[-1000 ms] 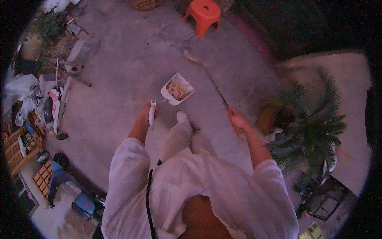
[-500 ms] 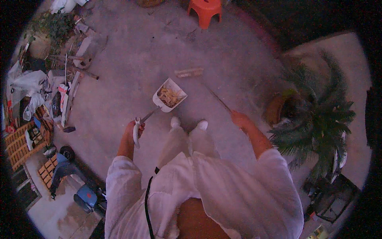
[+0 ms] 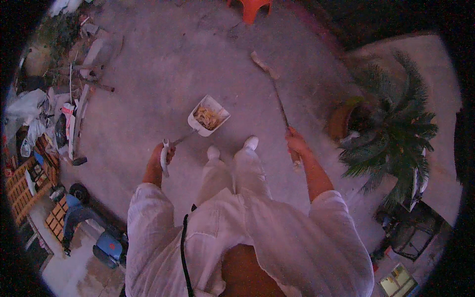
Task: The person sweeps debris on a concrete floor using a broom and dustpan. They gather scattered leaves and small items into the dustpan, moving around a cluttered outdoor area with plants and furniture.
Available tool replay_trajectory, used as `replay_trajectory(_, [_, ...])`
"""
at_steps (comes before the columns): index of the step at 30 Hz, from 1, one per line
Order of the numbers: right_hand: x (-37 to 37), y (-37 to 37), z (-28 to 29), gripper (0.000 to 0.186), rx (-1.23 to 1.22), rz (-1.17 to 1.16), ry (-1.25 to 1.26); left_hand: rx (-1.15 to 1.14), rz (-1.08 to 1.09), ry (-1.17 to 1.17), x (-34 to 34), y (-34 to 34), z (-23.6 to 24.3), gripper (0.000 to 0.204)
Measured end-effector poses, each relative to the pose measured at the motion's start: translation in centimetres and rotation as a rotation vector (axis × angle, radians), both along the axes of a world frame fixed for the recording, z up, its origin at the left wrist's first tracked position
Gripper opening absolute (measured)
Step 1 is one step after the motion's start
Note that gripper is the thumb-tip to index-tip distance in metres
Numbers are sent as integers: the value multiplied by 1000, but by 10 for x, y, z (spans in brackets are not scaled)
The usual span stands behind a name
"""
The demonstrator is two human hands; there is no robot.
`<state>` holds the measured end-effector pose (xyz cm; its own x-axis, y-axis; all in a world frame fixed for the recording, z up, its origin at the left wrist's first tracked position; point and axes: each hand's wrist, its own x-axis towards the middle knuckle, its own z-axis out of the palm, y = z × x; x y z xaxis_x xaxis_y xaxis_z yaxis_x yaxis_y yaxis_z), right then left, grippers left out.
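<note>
My left hand [image 3: 167, 154] is closed round the handle of a white long-handled dustpan [image 3: 191, 120], ahead of my feet and a little to the left. A heap of yellowish-brown dry debris [image 3: 208, 118] lies in its pan. In my right hand [image 3: 296, 141] is the stick of a broom [image 3: 280, 99], gripped near its top end. The pale broom head [image 3: 264, 65] is farther out than the dustpan, to its right and apart from it. Whether the bristles touch the ground cannot be made out.
An orange plastic stool [image 3: 251, 9] stands far ahead. To the right is a potted palm-like plant [image 3: 391, 143] in a brown pot [image 3: 339, 123]. Plastic bags [image 3: 29, 106], planks and crates crowd the left, with a blue scooter [image 3: 81, 210] nearer me. Grey concrete [image 3: 158, 64] lies between.
The broom head has swung away to the right and turned, and my right hand has come slightly nearer. My right foot has stepped forward. The dustpan has barely shifted.
</note>
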<state>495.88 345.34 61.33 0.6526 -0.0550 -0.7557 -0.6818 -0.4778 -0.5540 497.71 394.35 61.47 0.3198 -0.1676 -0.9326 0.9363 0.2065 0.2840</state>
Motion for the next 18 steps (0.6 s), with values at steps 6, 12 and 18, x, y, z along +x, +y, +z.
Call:
replay_trajectory(6, [-79,71,37,45,75,71,362,30,184,106,12,10,-3,26])
replay_trajectory(12, [-110,56,116,47,189,-132,451,19,84,77,8,11,-2,26])
replay_trajectory(18, [-120,34,121,43,84,-291,265,34,-30,-23,4,20,3,25])
